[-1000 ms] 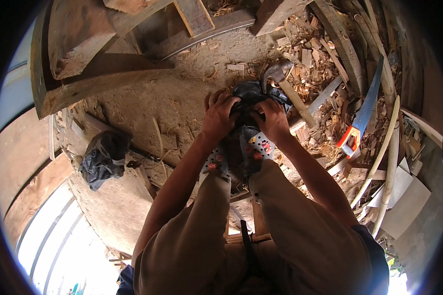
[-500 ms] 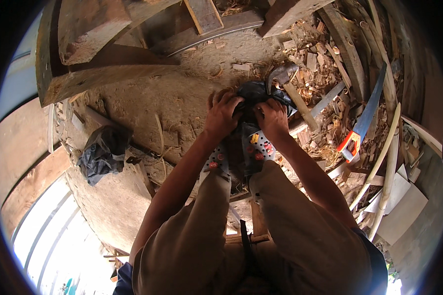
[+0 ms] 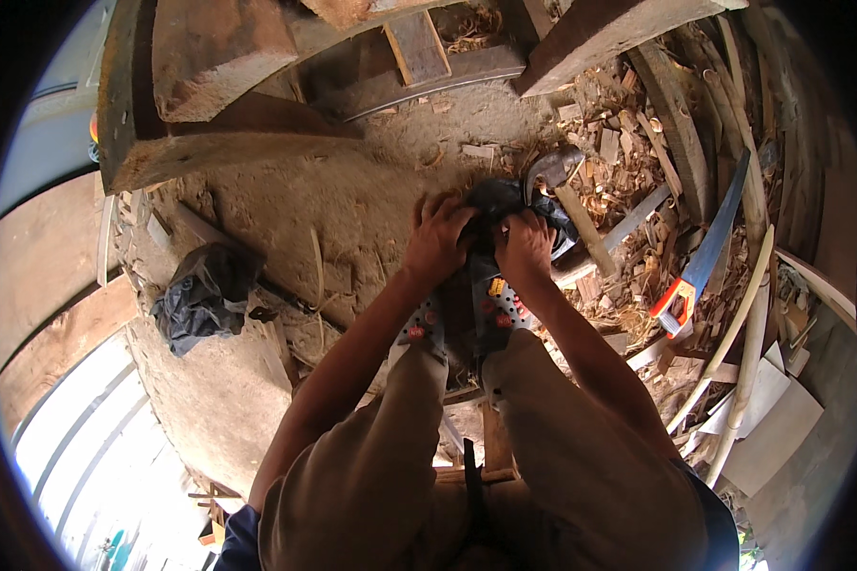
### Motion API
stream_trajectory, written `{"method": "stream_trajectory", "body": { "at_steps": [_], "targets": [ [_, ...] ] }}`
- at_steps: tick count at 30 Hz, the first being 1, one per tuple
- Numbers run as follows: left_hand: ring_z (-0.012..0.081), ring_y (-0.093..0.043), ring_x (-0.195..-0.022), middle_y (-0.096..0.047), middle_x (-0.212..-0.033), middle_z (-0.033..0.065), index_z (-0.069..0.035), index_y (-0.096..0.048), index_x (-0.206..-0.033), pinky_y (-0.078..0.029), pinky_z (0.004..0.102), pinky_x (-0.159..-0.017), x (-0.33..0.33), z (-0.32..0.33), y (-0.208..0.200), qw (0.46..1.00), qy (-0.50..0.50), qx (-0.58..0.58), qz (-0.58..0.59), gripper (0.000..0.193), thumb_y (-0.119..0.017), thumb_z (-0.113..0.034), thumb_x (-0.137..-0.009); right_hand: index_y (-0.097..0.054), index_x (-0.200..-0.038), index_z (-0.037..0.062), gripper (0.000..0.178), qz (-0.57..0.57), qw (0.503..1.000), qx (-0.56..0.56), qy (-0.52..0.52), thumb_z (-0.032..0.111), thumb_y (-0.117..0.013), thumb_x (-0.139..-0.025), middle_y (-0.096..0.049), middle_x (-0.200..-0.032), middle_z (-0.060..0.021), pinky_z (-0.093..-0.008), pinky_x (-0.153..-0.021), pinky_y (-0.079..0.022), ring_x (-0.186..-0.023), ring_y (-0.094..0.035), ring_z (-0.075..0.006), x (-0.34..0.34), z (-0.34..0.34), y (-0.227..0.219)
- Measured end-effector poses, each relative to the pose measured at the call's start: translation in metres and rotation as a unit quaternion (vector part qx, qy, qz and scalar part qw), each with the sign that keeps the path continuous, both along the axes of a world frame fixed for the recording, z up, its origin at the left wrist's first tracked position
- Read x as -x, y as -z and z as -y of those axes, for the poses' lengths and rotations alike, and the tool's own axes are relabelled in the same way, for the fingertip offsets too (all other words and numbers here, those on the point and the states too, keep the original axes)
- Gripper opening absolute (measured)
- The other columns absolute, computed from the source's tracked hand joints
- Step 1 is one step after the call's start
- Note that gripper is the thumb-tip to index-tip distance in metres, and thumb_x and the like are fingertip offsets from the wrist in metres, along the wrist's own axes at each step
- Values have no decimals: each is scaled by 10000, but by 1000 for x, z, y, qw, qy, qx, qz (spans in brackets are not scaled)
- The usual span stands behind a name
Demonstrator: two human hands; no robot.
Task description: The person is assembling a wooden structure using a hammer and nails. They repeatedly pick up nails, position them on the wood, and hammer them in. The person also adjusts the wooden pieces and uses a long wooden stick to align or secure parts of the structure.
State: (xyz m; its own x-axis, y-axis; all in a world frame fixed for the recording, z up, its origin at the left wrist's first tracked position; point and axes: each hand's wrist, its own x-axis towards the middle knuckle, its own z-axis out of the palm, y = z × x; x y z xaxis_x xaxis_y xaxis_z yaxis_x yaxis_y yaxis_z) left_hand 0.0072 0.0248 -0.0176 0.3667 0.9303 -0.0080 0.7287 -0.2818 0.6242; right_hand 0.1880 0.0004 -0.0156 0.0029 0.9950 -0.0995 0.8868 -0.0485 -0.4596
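Both arms reach down between my knees to a black plastic bag [image 3: 495,198] lying on the ground by my feet. My left hand [image 3: 438,233] is closed on the bag's left side, thumb and forefinger at its edge and the other fingers bent. On the opposite side my right hand [image 3: 526,246] grips it with curled fingers. What the bag holds is hidden in its dark folds. Just beyond the right hand lies an adze-like tool with a curved metal head [image 3: 554,171] and a wooden handle [image 3: 586,228]. Patterned socks [image 3: 497,309] show below the hands.
A handsaw [image 3: 709,247] with a blue blade and orange handle leans at the right, beside long pale sticks [image 3: 747,357]. Wood chips [image 3: 614,143] cover the ground there. Heavy timbers [image 3: 219,143] stand at the far left. Another crumpled black bag [image 3: 208,297] lies at left.
The whole view has shifted slightly, with far things now lower in the picture. Both hands stay on the black plastic bag, their fingers only a little changed.
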Motion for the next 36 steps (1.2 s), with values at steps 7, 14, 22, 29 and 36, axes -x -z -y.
{"method": "stream_trajectory", "body": {
  "at_steps": [7,14,22,29,36],
  "targets": [
    [329,-517,-1292,-624,-1225,97,-144,-657,-1180,-272,542,-1166,1,1,-7,999,-1,14,30,368,-745,-138,-823,-634,-921,66,127,-107,994,12,-26,129,-727,-863,-623,-929,-112,-453,-788,-463,-865,-630,-313,-12,-4,-15],
    [335,-617,-1134,-692,-1069,131,-74,-693,-1093,-419,487,-1021,-3,-8,-40,984,-84,11,156,247,-726,-86,-849,-630,-969,1,99,-351,933,60,44,84,-681,-955,-668,-891,-93,-323,-704,-530,-792,-663,-181,-27,-3,-58],
    [303,-699,-1000,-719,-1071,148,-50,-718,-1111,-541,386,-901,-15,-17,-89,933,-24,176,313,219,-726,-78,-893,-649,-1118,-54,194,-557,792,232,95,94,-655,-993,-702,-873,-73,-246,-688,-544,-754,-665,-110,-36,-7,-71],
    [326,-690,-901,-705,-972,111,-62,-698,-961,-544,416,-834,-7,-25,-78,967,72,-6,243,159,-759,-74,-816,-736,-1091,-40,231,-442,859,227,124,147,-724,-956,-725,-809,-60,-224,-665,-509,-748,-643,-74,-36,-15,-101],
    [301,-706,-899,-742,-927,76,-89,-716,-947,-538,419,-859,-10,-19,-81,977,81,42,191,180,-783,-54,-784,-734,-1059,-45,227,-462,847,244,99,148,-744,-940,-736,-828,-72,-233,-631,-521,-729,-671,-85,-38,-24,-102]
  ]
}}
